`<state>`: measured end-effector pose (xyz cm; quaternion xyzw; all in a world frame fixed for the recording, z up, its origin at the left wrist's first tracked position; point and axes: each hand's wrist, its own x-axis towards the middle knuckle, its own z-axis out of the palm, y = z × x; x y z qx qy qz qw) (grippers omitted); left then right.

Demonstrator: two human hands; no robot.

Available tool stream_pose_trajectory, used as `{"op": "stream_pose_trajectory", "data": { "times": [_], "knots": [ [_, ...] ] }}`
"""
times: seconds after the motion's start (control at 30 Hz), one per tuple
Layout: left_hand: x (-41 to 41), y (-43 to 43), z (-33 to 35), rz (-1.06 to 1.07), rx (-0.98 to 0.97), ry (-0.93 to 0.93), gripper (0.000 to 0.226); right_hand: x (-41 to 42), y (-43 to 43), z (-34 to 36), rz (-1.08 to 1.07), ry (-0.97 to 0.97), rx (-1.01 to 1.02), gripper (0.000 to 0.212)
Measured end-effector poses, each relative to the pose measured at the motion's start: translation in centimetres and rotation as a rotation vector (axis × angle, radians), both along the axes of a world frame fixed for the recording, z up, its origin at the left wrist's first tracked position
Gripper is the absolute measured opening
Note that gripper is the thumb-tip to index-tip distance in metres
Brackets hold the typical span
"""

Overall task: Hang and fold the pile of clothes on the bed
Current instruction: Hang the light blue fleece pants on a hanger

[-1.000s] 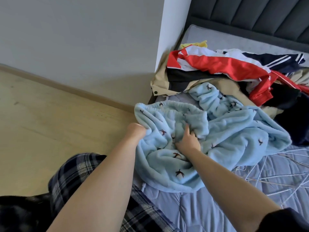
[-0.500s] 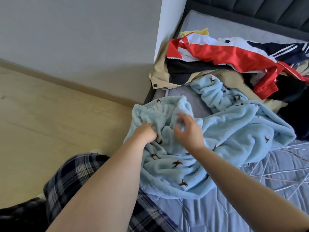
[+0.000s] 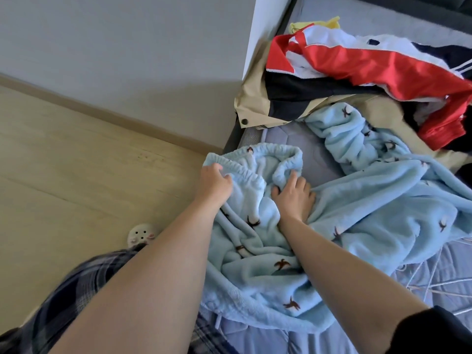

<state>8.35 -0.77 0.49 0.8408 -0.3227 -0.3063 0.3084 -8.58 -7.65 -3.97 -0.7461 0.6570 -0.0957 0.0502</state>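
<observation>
Lying crumpled at mid-frame on the bed [image 3: 316, 159], the blue fleece trousers [image 3: 255, 264] are gripped at the waistband by the left hand [image 3: 214, 181] while the right hand [image 3: 293, 198], apart, presses them flat, probably to straighten for folding; the pile of clothes [image 3: 357, 60] waits upper right.

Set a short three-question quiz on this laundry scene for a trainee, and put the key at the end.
1. True or false: the left hand grips the elastic waistband of the light blue fleece garment.
2. Which item lies on top of the beige jacket? A) a red and white jacket B) a green towel C) a pink dress
3. Fill the gap: the white wire hangers lie on the ____.
Key: 1 true; 2 A; 3 bed.
</observation>
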Motion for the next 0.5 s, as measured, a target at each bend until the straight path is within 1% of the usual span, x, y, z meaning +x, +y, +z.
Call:
{"op": "stream_pose_trajectory", "data": {
  "times": [0.07,0.1,0.2,0.3,0.4,0.43,0.5],
  "knots": [
    [0.5,-1.6,0.1,0.063,-0.047,0.064,0.037,-0.1,0.1,-0.5,0.003,-0.019,-0.055,0.059],
    [0.7,-2.4,0.1,0.052,-0.076,0.067,0.04,-0.1,0.1,-0.7,-0.001,-0.038,-0.08,0.057],
    [1.0,-4.5,0.1,-0.144,-0.049,-0.076,0.055,0.0,0.0,-1.1,-0.009,-0.086,-0.128,0.056],
    [0.9,-5.4,-0.8,-0.259,0.013,-0.178,0.056,0.1,-0.2,-1.3,-0.014,-0.093,-0.151,0.054],
    [1.0,-5.2,-2.7,-0.384,0.113,-0.352,0.059,0.3,-0.3,-1.4,-0.002,-0.1,-0.173,0.051],
    [1.2,-5.2,-3.2,-0.399,0.115,-0.394,0.057,0.4,-0.3,-1.3,0.002,-0.102,-0.179,0.05],
    [1.6,-5.1,-3.4,-0.387,0.077,-0.42,0.044,0.5,-0.5,-1.2,0.006,-0.1,-0.173,0.05]
  ]
}}
